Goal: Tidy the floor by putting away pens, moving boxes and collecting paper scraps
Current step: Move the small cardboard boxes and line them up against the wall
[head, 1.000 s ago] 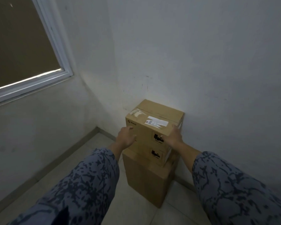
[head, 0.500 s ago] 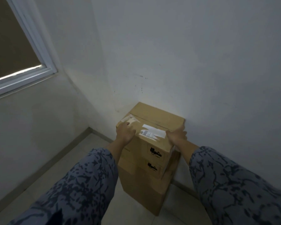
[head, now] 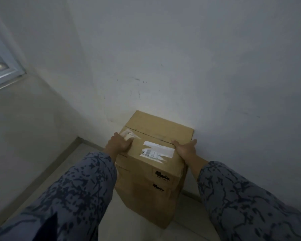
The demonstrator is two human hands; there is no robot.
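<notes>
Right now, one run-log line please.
step: stacking boxes | left hand: on top box | right hand: at its right edge | stack: in wall corner

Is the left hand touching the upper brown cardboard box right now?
Touching. The head view shows the left hand resting on the top left corner of the upper brown cardboard box, fingers spread over its edge.

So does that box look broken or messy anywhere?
A bit messy. The top box has a torn white label and peeled tape at its left corner, under the left hand. The right hand holds the other edge.
</notes>
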